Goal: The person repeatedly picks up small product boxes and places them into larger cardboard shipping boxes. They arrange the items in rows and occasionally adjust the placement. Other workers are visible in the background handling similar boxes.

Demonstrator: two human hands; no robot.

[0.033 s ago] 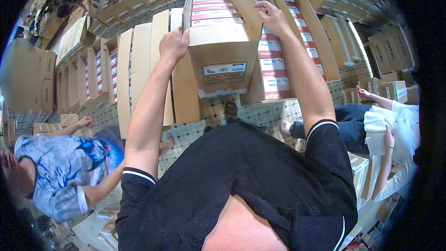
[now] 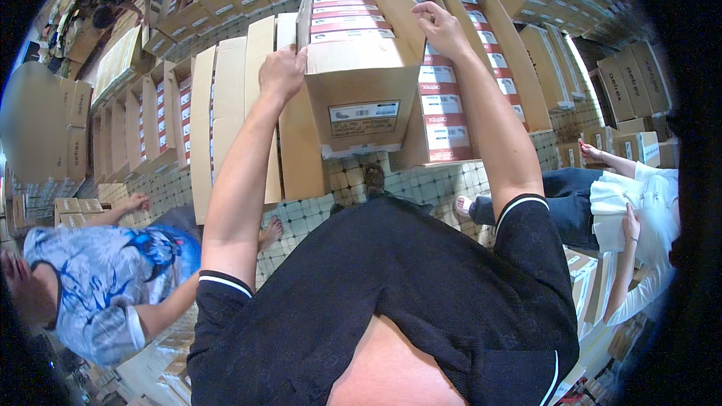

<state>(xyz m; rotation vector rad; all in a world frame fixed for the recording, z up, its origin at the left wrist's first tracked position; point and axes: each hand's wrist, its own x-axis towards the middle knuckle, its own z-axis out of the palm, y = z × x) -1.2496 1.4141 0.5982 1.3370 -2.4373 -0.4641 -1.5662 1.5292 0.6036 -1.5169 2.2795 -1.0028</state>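
Note:
In front of me is an open cardboard carton point(image 2: 368, 109) with a printed label on its near side. Inside it stands a row of red and white shoe boxes point(image 2: 350, 19). My left hand point(image 2: 283, 75) is closed on the upright left flap point(image 2: 304, 11) near the carton's front corner. At the opposite side, my right hand point(image 2: 442, 31) has curled fingers at the edge of the right flap point(image 2: 395, 11), which leans outward. What its fingertips touch is partly hidden. The near flap point(image 2: 361, 56) lies between both hands.
Right of the carton stand open cartons with red and white shoe boxes point(image 2: 445, 120); more cartons point(image 2: 229, 98) line up at left. A person in a patterned shirt point(image 2: 98, 278) is close on my left, another in white point(image 2: 632, 203) on my right. Tiled floor point(image 2: 350, 180) shows below.
The person on my left has shifted slightly. My hands and the carton look unchanged.

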